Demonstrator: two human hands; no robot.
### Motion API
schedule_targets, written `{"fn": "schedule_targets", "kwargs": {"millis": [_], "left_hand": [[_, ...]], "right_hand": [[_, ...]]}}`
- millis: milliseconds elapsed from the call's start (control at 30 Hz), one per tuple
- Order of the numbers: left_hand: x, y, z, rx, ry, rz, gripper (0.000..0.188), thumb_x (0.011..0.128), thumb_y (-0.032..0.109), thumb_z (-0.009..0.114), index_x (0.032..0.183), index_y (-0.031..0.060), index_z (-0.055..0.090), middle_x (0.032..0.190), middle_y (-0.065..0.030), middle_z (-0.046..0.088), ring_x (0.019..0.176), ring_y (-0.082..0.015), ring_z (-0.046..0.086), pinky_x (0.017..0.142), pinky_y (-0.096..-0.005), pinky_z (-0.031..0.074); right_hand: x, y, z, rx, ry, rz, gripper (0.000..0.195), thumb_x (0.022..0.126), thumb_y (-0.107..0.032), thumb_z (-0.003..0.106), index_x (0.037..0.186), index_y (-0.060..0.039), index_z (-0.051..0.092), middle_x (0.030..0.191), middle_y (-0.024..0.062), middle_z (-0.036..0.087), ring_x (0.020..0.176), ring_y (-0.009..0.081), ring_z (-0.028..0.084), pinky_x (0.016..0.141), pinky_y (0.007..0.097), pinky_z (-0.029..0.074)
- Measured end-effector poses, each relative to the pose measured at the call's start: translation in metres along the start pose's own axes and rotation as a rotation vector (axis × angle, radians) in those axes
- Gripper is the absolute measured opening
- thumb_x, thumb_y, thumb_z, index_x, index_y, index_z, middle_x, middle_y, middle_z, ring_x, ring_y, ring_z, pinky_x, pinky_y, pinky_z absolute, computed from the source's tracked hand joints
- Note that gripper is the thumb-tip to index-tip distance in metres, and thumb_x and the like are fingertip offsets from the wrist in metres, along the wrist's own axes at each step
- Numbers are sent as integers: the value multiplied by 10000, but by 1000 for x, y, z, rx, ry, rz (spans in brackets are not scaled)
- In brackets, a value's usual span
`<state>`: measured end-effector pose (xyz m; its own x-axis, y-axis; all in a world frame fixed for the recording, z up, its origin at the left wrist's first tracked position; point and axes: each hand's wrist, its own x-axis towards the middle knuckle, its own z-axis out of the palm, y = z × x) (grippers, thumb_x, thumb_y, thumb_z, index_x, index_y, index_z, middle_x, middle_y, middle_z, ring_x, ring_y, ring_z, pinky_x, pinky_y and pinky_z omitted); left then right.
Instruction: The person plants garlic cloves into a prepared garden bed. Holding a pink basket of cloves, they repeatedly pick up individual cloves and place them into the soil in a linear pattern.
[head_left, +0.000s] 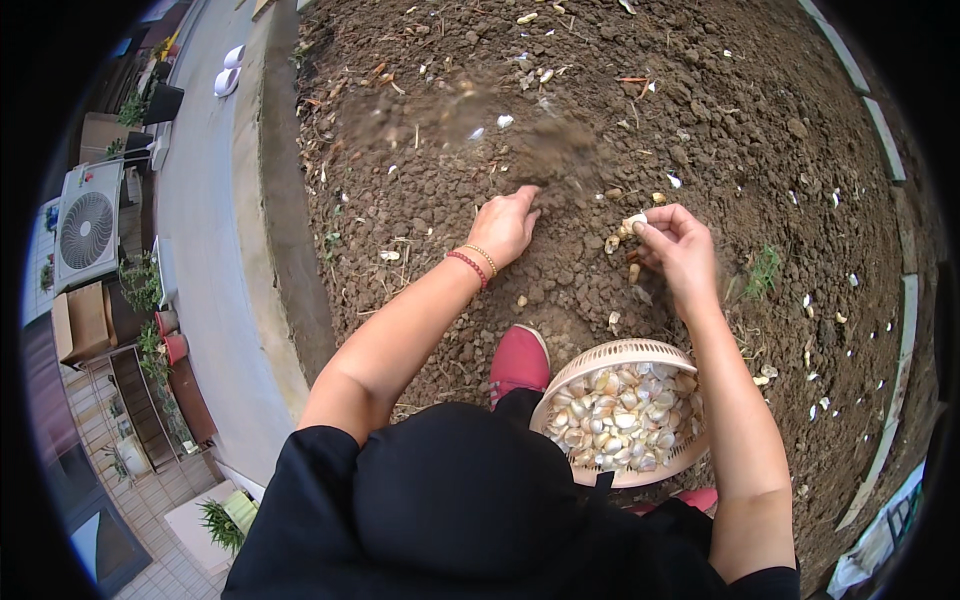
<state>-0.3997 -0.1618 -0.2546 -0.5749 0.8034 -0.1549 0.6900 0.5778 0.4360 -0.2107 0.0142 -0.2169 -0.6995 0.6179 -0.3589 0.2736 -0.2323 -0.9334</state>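
My left hand (504, 229), with two beaded bracelets at the wrist, reaches down to the loose brown soil (570, 259). Its fingertips touch the earth, and whether they hold anything is hidden. Between the thumb and fingers of my right hand (684, 251) is a pale garlic clove (634, 222), held just above the ground. Peanut shells (612, 244) lie close to that hand. Under my right forearm, a pink plastic basket (577, 361) with a slotted rim holds many loose garlic cloves (622, 420).
My red shoe (519, 358) stands on the soil left of the basket. A concrete curb (262, 187) borders the bed on the left, with white slippers (228, 73) beyond it. A grass tuft (763, 271) grows at right, before light edging strips (904, 330).
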Motion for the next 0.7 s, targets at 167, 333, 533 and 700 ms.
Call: {"fn": "schedule_targets", "kwargs": {"millis": [167, 333, 533, 700], "left_hand": [[-5, -17, 3, 85, 77, 104, 456, 879, 89, 543, 1327, 63, 464, 1155, -211, 616, 956, -389, 623, 833, -460, 523], [-25, 7, -18, 249, 143, 51, 631, 888, 319, 613, 1427, 99, 373, 1436, -170, 404, 1240, -417, 454, 1006, -449, 426], [-54, -20, 35, 169, 244, 11, 929, 874, 482, 614, 1540, 126, 74, 1589, -193, 1, 1448, -443, -11, 1162, -527, 117], [10, 6, 33, 70, 126, 184, 867, 864, 457, 630, 1523, 146, 161, 1589, -138, 38, 1442, -440, -54, 1154, -519, 242]], "right_hand": [[3, -5, 8, 13, -18, -19, 95, 861, -63, 695, 915, -24, 628, 792, 12, 664, 608, 52, 575, 543, 197, 472], [3, 0, 3, -7, -11, -18, 89, 866, -68, 691, 919, -31, 629, 797, 10, 667, 616, 49, 576, 547, 197, 472], [1, -3, 7, -56, -17, 17, 93, 859, -75, 699, 914, -34, 637, 794, 0, 665, 631, 46, 572, 561, 195, 466], [7, -3, 18, -109, -54, 38, 91, 855, -78, 704, 903, -36, 639, 771, -9, 653, 627, 45, 566, 564, 193, 460]]}}
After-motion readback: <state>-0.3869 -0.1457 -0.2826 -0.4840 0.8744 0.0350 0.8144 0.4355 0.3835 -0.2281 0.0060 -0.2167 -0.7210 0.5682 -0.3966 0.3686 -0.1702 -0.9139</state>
